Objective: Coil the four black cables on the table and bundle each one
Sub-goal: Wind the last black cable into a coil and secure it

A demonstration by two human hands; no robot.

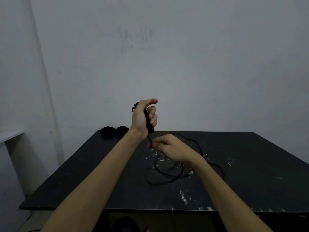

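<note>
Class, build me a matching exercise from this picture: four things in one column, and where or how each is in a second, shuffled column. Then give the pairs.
1. left hand
2. right hand
3. two coiled bundles
4. loose cable

A. far left corner of the table
B. sprawled in loops on the tabletop
C. raised, gripping a coil
D. lower, pinching the strand

Pairs: 1-C, 2-D, 3-A, 4-B
</note>
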